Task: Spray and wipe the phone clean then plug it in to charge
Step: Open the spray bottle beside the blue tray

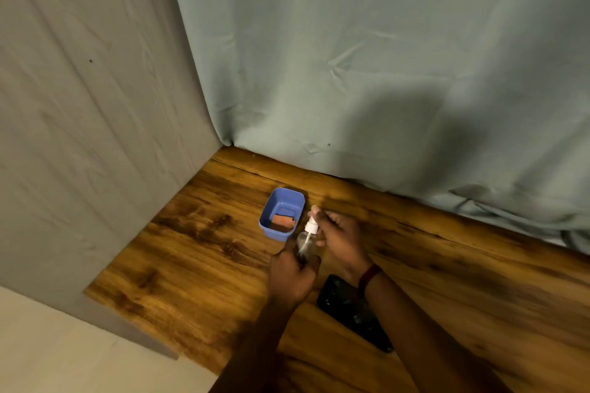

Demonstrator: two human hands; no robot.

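Wooden table (198, 252), spray bottle (306, 244) in both hands.

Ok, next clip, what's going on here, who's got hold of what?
A person holds a small clear spray bottle above a wooden table. The left hand grips the bottle's body, while the right hand is up at its white nozzle. The dark phone lies flat on the table beneath the right wrist, not being handled. A blue tub holding a reddish-brown folded cloth sits just beyond the bottle. No charging cable is in view.
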